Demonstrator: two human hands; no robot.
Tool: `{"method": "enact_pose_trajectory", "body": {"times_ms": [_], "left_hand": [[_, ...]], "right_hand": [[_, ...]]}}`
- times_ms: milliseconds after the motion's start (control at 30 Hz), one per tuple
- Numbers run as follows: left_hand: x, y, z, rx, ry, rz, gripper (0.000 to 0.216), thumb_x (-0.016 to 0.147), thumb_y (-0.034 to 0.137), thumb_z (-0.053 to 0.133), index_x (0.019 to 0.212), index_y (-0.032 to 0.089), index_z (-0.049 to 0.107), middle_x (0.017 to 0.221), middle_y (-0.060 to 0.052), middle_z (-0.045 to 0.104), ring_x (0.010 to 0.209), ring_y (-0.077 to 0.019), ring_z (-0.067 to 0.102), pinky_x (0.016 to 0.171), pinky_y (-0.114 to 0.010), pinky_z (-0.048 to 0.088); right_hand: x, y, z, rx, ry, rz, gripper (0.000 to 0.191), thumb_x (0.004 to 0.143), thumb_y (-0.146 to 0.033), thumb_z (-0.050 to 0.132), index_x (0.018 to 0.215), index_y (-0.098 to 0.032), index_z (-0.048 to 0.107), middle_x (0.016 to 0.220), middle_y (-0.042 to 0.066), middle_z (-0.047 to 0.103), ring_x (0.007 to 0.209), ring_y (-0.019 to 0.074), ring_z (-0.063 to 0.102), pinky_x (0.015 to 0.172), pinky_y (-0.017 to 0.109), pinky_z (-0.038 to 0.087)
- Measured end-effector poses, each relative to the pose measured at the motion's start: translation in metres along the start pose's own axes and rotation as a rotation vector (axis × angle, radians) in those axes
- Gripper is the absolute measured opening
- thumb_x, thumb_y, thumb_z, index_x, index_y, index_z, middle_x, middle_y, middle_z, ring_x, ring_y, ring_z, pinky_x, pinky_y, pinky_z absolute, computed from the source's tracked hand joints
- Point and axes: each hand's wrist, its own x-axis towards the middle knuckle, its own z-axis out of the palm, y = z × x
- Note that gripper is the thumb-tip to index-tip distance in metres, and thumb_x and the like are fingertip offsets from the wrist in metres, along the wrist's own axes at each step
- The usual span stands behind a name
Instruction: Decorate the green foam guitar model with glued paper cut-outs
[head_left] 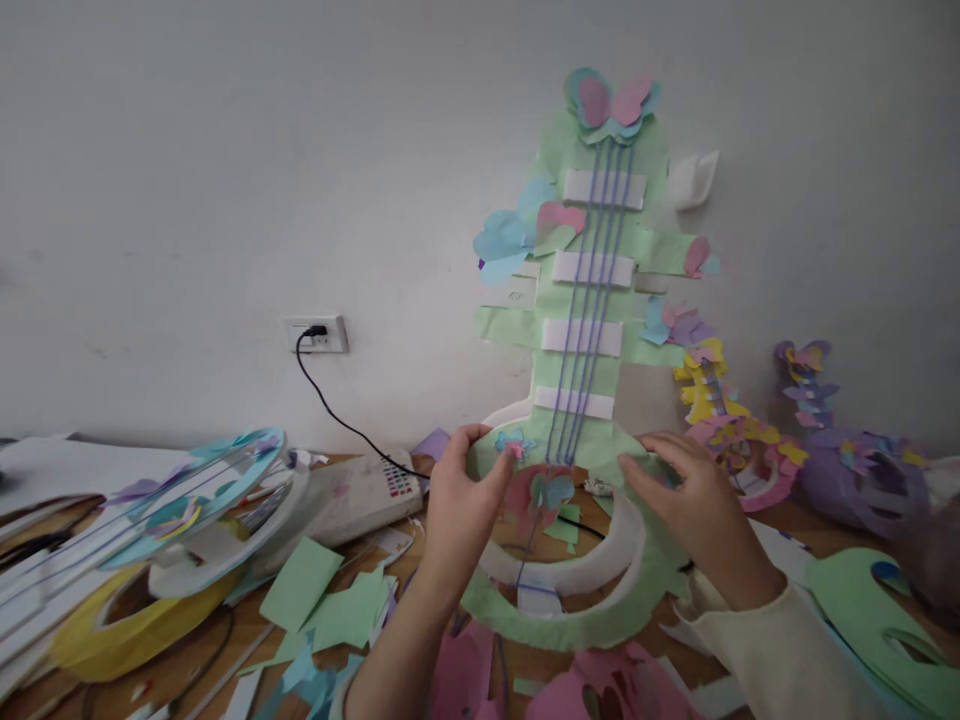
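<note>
A pale green paper guitar (577, 375) stands upright in front of me, with purple yarn strings over white crossbars and paper butterflies on its head and sides. My left hand (466, 500) grips the upper left of its round body, thumb in front beside a small blue and pink flower (514, 444). On the opposite shoulder, my right hand (690, 505) holds the body's edge between thumb and fingers. A pink and blue paper butterfly (553, 492) hangs at the strings' lower end, over the ring-shaped opening. The backs of the fingertips behind the paper are hidden.
Green paper scraps (301, 583) and pink paper pieces (465, 672) litter the wooden table. Blue and yellow paper instruments (142, 625) lie left. Pink-yellow (750, 455) and purple (847, 475) ones lean right. A black cord (330, 410) runs from the wall socket (335, 334).
</note>
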Motion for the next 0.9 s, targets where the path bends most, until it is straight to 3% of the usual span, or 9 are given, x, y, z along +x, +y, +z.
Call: {"method": "enact_pose_trajectory", "body": {"times_ms": [900], "left_hand": [[-0.0001, 0.0005, -0.0009, -0.002, -0.005, 0.003, 0.016, 0.078, 0.035, 0.061, 0.087, 0.022, 0.058, 0.079, 0.001, 0.064, 0.075, -0.0176, 0.058, 0.067, -0.027, 0.043]], "right_hand": [[0.0014, -0.0027, -0.0021, 0.018, -0.007, 0.025, 0.016, 0.073, -0.038, 0.056, 0.072, -0.023, 0.057, 0.077, 0.007, 0.064, 0.079, 0.0266, 0.059, 0.076, 0.042, 0.047]]}}
